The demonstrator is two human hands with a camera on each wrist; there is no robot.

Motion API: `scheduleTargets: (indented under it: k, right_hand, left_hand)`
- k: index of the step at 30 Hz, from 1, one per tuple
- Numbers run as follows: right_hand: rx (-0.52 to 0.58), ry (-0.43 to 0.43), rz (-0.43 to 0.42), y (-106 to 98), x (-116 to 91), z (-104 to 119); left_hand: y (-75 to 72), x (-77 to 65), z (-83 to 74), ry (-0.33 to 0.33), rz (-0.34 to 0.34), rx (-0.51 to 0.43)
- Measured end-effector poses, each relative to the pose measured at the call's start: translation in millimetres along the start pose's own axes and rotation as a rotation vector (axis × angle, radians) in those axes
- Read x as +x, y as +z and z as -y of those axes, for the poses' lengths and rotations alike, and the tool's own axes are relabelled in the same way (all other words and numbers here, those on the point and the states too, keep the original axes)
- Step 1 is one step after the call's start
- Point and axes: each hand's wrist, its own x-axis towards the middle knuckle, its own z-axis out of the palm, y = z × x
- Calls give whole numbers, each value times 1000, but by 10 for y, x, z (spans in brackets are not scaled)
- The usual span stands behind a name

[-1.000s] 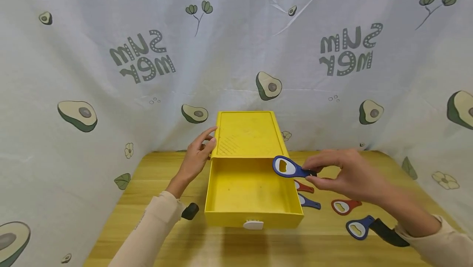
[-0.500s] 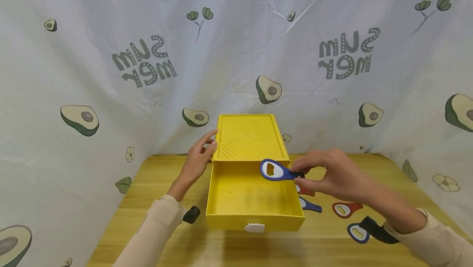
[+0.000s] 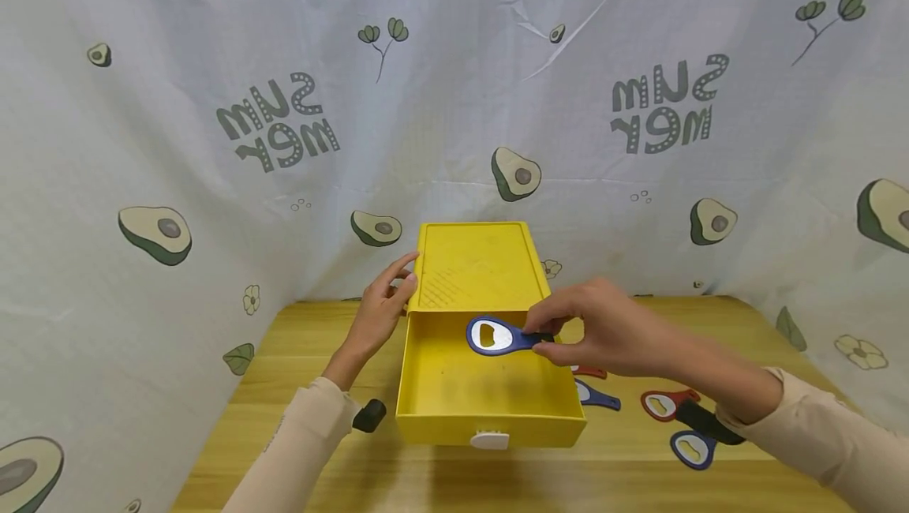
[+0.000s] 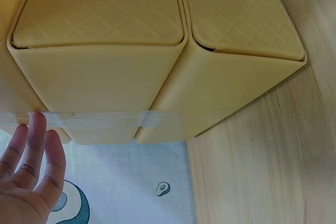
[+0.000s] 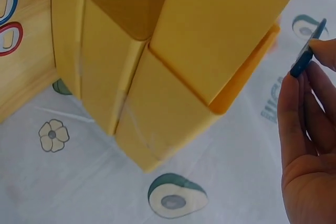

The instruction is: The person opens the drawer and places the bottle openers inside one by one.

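Observation:
My right hand (image 3: 596, 331) pinches a blue bottle opener (image 3: 503, 338) by its dark handle end, with thumb and fingertips. The opener hangs over the pulled-out yellow drawer (image 3: 440, 428), its white-ringed head pointing left. In the right wrist view the opener (image 5: 302, 60) shows edge-on between thumb and fingers. My left hand (image 3: 379, 312) touches the left side of the yellow drawer cabinet (image 3: 483, 260), near the top edge. Its fingers (image 4: 37, 135) are nearly straight in the left wrist view, fingertips at the cabinet's side. The drawer's visible floor is bare.
Right of the cabinet, several bottle openers lie on the wooden table (image 3: 327, 481), among them a red one (image 3: 656, 405) and a blue one (image 3: 693, 450). Lower drawer units (image 4: 241, 72) are stacked and taped together. A white patterned curtain (image 3: 454, 87) hangs behind.
My right hand has moved left with the blue bottle opener, from the drawer's right edge to over its middle. The left hand stays against the cabinet.

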Motion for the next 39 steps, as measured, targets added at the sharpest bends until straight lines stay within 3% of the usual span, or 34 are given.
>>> scheduleTargets:
  k: [8,15,22,33,39]
  right_hand:
    - [10,14,68,104,201,60]
    - [6,79,194,250,320,136]
    - [-41,47,255,400,475,202]
    - [-47,30,342,477,585,172]
    - [-59,-13,331,544,606,175]
  left_hand:
    - [7,0,17,-7,-10,-1]
    - [-10,-4,9,-13,-1,-3]
    - [-9,-2,-1,-27,-14,-3]
    - [4,20,4,-20,-5,10]
    - [31,130,301,-29,-14,3]
